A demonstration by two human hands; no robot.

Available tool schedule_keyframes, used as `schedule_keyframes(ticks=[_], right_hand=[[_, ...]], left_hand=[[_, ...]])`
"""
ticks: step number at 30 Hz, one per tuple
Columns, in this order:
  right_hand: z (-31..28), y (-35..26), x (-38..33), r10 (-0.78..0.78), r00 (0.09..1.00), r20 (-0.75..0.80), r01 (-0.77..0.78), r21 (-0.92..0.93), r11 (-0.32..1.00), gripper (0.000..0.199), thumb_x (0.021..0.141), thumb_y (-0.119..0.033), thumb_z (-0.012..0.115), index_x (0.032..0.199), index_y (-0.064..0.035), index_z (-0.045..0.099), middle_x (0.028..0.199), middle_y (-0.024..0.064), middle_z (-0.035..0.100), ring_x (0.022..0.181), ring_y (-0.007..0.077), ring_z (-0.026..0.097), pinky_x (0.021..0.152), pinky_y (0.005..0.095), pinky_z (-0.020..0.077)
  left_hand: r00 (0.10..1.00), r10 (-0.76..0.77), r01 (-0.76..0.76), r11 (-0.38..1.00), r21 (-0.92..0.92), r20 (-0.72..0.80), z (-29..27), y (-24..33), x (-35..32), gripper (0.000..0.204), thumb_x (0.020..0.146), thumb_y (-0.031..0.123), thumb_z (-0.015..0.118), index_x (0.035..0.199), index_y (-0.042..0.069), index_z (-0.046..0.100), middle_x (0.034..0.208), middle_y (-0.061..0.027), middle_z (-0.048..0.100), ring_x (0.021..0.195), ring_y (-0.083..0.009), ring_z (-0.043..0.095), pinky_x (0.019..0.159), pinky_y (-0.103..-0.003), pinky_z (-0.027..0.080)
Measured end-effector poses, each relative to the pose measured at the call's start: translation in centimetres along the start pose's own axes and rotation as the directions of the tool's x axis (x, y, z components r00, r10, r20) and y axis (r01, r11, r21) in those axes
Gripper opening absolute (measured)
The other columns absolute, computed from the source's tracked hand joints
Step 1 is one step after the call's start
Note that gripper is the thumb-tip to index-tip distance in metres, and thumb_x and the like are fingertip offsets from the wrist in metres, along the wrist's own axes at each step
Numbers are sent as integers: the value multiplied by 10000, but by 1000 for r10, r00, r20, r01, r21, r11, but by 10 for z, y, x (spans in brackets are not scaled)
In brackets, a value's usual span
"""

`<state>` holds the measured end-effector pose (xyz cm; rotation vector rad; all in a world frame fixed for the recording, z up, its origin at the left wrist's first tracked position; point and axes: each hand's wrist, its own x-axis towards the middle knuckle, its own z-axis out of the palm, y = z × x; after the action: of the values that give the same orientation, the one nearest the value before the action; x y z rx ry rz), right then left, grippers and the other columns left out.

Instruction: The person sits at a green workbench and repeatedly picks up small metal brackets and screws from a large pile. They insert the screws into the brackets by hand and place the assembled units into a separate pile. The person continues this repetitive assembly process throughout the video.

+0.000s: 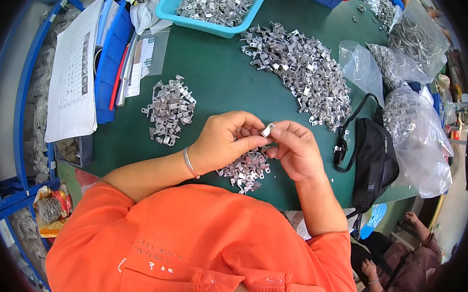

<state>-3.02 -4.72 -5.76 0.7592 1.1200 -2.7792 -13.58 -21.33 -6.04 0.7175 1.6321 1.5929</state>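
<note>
A small silver metal bracket [267, 130] with a hole in it is pinched between my two hands. My left hand [229, 135], with a bangle on the wrist, closes on it from the left with thumb and fingers. From the other side, my right hand [297, 149] grips it between thumb and forefinger. Below my hands, near the table's front edge, lies a small pile of like brackets [245, 173], partly covered by my fingers. Another small pile of brackets [170, 111] is to the left, and a large heap of brackets [306, 73] spreads at the far right.
A turquoise basket [198, 24] of metal parts stands at the back of the green table [212, 60]. Papers [76, 74] and a blue file holder [114, 55] are at left. A black bag [376, 159] and plastic bags [417, 129] line the right. Another person [402, 266] sits at lower right.
</note>
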Motion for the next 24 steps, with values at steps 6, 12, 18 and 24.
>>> schedule_keyframes(ticks=[6, 12, 18, 24], right_hand=[[3, 6, -3, -476, 827, 298, 545, -634, 549, 95, 840, -19, 653, 931, 5, 663, 891, 101, 658, 768, 175, 642, 612, 283, 512], [-16, -23, 18, -640, 511, 574, 367, -819, -441, 173, 773, -3, 642, 945, -7, 647, 917, 143, 614, 839, 342, 591, 738, 416, 498], [-39, -44, 50, -737, 478, 478, 20, -845, -534, 201, 748, -125, 721, 914, -38, 650, 936, 95, 587, 865, 304, 554, 746, 413, 439], [-30, -41, 43, -734, 531, 424, -113, -823, -557, 165, 761, -160, 691, 903, -80, 666, 945, 43, 578, 921, 264, 552, 764, 410, 415]], left_hand=[[995, 97, -97, 995, -13, -11, -4, -6, -6, 172, 844, -33, 683, 1008, -26, 630, 955, -85, 678, 877, -136, 658, 758, -247, 556], [823, 568, -482, 721, 499, -27, -26, 3, -10, 218, 732, -79, 717, 919, 19, 661, 934, -108, 656, 826, -221, 648, 719, -289, 522], [932, 363, -340, 850, 402, 20, -18, 8, -12, 117, 835, 1, 672, 950, -18, 659, 852, -92, 631, 711, -162, 611, 637, -262, 495], [963, 269, -262, 898, 353, 30, -16, 1, -14, 132, 850, 7, 662, 979, -16, 668, 867, -81, 625, 717, -126, 588, 631, -244, 481]])
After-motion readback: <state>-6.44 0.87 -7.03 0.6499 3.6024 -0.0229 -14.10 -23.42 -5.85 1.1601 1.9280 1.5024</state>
